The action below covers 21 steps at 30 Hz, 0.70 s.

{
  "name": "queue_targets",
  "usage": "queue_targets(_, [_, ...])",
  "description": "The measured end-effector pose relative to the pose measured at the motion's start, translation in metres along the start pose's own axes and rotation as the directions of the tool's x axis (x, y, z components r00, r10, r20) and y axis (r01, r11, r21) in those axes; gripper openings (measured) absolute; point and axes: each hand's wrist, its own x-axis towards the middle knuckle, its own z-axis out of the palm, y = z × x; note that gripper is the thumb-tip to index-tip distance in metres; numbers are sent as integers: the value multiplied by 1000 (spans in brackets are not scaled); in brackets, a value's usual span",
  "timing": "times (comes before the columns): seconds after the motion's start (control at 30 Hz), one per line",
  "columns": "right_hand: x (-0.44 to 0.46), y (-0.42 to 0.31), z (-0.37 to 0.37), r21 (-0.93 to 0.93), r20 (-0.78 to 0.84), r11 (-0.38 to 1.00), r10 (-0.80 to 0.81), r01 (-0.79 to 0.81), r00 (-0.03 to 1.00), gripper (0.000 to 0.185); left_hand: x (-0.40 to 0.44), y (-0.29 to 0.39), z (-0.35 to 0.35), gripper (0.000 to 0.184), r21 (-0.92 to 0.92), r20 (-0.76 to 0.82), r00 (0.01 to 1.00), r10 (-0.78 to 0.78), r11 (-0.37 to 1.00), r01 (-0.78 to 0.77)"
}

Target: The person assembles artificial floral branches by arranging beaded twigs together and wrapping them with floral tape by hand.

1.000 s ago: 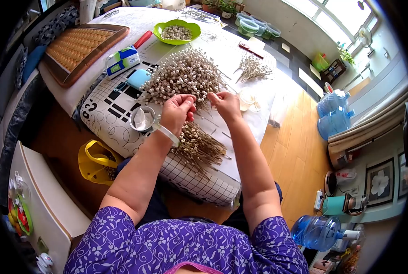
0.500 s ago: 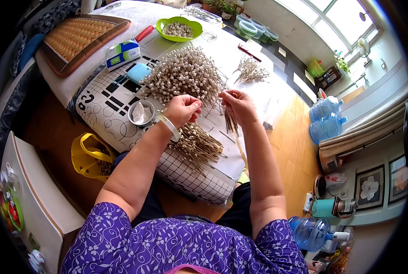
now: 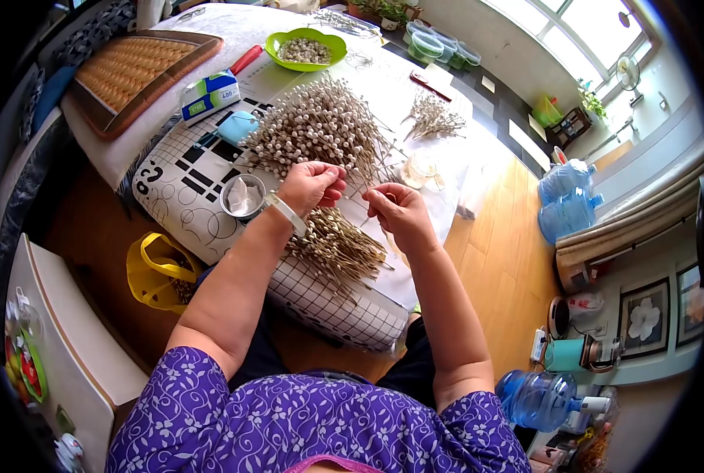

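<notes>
Two grips (image 3: 312, 188) (image 3: 403, 214) pinched together, contents unclear, budded stems (image 3: 316, 126) just beyond, darker stems (image 3: 338, 252) nearer

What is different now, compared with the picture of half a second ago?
The right hand has come down toward the person and leftward, nearer the left hand; the pale round thing that it covered shows again. Whether it took or let go of anything, I cannot tell. The left hand stays nearly in place; the big budded pile, the lower bundle and the green bowl lie as before.
</notes>
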Motion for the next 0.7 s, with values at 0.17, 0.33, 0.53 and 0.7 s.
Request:
queue_targets(0.17, [-18,13,5,-186,-62,972,-160,147,985,13,-22,2,17,20,-238,154,988,-11,970,48])
queue_targets(0.33, [-33,24,9,-310,-63,934,-205,176,977,10,-19,-13,24,20,-212,147,989,-17,976,48])
queue_targets(0.53, [-32,39,1,-205,-40,964,-180,169,983,9,-18,-13,28,16,-119,100,995,-7,993,19])
queue_targets(0.7, [-29,43,-9,-211,32,971,-113,117,993,10,-18,-11,32,14,-101,88,996,-1,995,10])
